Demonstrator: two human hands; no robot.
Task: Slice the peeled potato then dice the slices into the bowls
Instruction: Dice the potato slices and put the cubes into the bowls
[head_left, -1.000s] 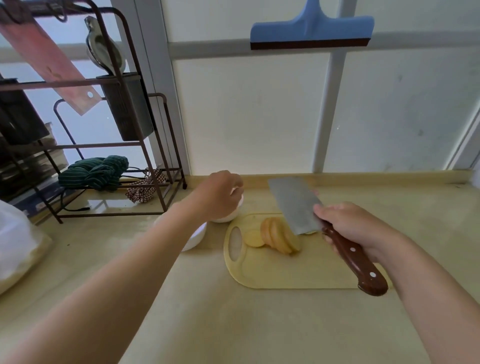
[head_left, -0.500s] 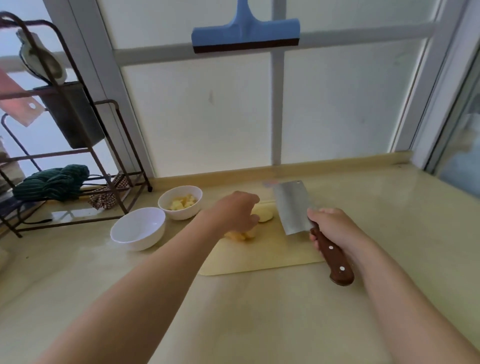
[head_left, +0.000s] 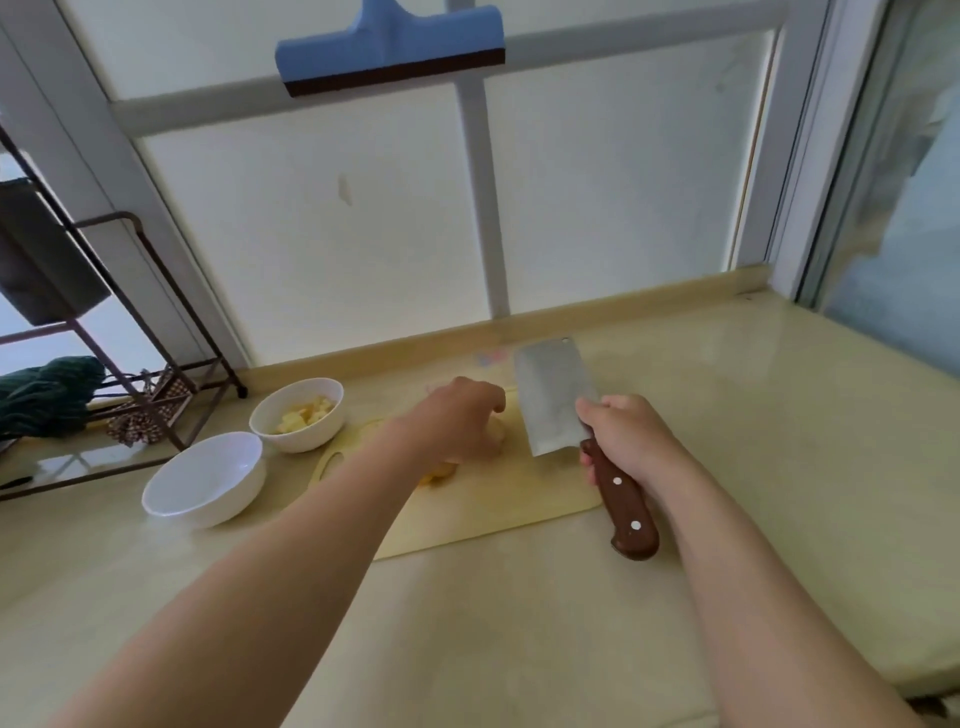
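My left hand (head_left: 457, 418) sat curled over the potato slices (head_left: 441, 472) on the cutting board (head_left: 498, 512), and only a yellow edge of them showed below my wrist, so I could not tell how the stack was laid or which way it ran. Those fingers (head_left: 491, 402) were bent down onto the slices, pinning them rather than lifting. My right hand (head_left: 631, 441) was clenched around the wooden handle of the cleaver (head_left: 553, 397), whose blade stood tilted above the board, just to the right of my left knuckles and apart from the potato. So the slices lay left of the blade, under the nearer hand, and I judged the next cut would have to come down close beside those knuckles. The far bowl (head_left: 298, 415) already held dice; the near bowl (head_left: 205, 480) on the counter (head_left: 519, 623) looked empty, both left of the board.
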